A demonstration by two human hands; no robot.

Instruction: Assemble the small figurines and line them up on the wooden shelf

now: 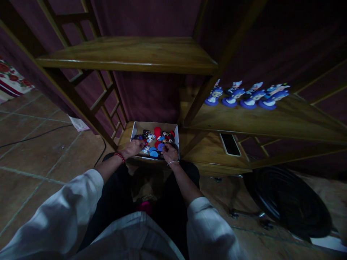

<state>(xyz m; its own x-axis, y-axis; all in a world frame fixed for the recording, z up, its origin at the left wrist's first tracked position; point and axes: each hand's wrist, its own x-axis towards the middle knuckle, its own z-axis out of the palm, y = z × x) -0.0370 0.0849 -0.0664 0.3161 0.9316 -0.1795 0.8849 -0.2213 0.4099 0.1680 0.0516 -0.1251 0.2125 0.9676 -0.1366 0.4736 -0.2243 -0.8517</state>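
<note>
A shallow white cardboard box (175, 132) on the low shelf holds several small figurines (151, 138) with red, blue and dark round bases. My left hand (135, 147) reaches over the box's left side, fingers pressed together beside a small red piece. What lies between those fingertips is too dim to make out. On the box's right side, my right hand (170, 153) is closed on a figurine whose round purple base (161, 147) faces up. Next to that base lies a light blue round base (153, 153), touched by neither hand.
On the raised shelf (211, 119) at right stand several blue-based figurines (249, 98) in rows. A phone (230, 144) lies on the lower shelf board. Another shelf (130, 54) overhangs behind the box. A round black stool (287, 202) stands at right; a cable (35, 136) crosses the floor.
</note>
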